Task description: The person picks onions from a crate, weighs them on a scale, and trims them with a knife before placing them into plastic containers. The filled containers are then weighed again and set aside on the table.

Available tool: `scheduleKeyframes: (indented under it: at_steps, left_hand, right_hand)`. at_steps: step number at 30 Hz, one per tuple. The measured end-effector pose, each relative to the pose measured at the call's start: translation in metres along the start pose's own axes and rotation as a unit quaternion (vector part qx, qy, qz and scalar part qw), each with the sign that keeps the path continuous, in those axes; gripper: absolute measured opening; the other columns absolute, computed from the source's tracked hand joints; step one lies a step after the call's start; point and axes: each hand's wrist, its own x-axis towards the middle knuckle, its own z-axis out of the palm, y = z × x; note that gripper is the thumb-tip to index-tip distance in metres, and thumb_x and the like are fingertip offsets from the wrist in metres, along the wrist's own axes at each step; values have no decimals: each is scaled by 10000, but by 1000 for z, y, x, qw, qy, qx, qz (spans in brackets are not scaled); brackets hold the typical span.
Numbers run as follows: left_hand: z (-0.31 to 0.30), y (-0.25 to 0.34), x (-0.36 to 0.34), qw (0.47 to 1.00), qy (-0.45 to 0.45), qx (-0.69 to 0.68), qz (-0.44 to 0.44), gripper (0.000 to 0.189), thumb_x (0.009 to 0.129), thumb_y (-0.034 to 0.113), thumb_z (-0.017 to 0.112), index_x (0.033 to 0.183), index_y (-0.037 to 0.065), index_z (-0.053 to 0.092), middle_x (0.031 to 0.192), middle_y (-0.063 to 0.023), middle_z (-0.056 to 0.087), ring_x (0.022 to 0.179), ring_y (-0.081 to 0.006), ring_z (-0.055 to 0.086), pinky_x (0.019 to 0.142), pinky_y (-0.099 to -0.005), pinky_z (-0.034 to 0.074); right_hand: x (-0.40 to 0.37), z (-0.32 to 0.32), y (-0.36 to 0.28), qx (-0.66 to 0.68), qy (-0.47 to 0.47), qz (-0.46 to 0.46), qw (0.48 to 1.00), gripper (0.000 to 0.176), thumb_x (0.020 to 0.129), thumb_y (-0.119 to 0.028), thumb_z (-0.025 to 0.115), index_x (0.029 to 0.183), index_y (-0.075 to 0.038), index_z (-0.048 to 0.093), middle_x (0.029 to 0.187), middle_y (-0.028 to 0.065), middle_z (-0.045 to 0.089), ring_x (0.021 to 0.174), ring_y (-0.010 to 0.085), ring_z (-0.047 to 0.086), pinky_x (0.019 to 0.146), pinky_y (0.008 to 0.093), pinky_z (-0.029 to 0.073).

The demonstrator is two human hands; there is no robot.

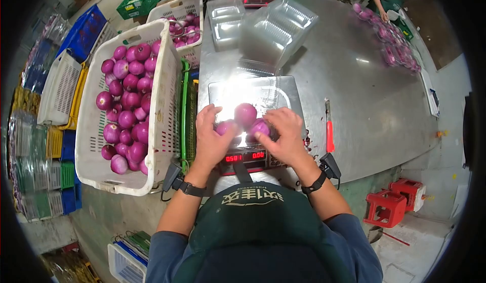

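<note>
On the steel plate of a digital scale [288, 88] with red figures lie three purple onions, one [245, 115] at the back between my hands. My left hand [212, 135] is bent around the left onion [224, 127], its fingers curved and partly blurred. My right hand [283, 135] has its thumb and fingers around the right onion [260, 128]. Shiny clear plastic shows about the onions; its outline is hard to make out in the glare.
At the left stands a white crate [162, 105] of onions, with a smaller onion crate [196, 4] behind. Stacked clear trays [276, 32] stand beyond the scale. A red-handled knife [329, 136] lies at the right. Packed onions [392, 45] and another person's hand [384, 16] are far right.
</note>
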Motion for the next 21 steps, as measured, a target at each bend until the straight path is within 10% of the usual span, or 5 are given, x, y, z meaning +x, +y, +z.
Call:
scheduleKeyframes:
  at_steps: [4,8,17,21]
  left_hand:
    - [-25,-1,-2,952,-4,-171,-255,515,900,233,795,1318,15,589,1247,-134,601,1080,-202,603,924,-329,522]
    - [-36,-22,-15,942,31,-203,-266,505,897,197,788,1308,-23,595,1188,-104,636,1001,-145,597,918,-307,506]
    - [-43,-11,-33,897,24,-285,-337,421,925,160,745,1288,7,596,1191,-61,638,1022,-118,602,831,-270,511]
    - [-42,-10,-38,858,-60,-323,-394,453,923,169,751,1306,11,568,1040,-37,676,885,-114,628,742,-264,509]
  right_hand:
    - [-4,5,27,96,91,107,985,351,879,-244,785,1154,-40,712,1131,134,704,1084,313,641,966,408,488]
    - [5,3,56,259,69,310,912,396,938,-258,760,1230,0,689,1091,109,708,944,219,684,830,330,540]
    - [68,11,92,358,25,443,822,692,913,-380,758,1420,42,550,1158,90,680,885,124,613,678,289,505]
    - [84,19,100,385,-29,464,797,668,879,-196,758,1445,68,520,1029,45,671,831,114,605,661,281,498]
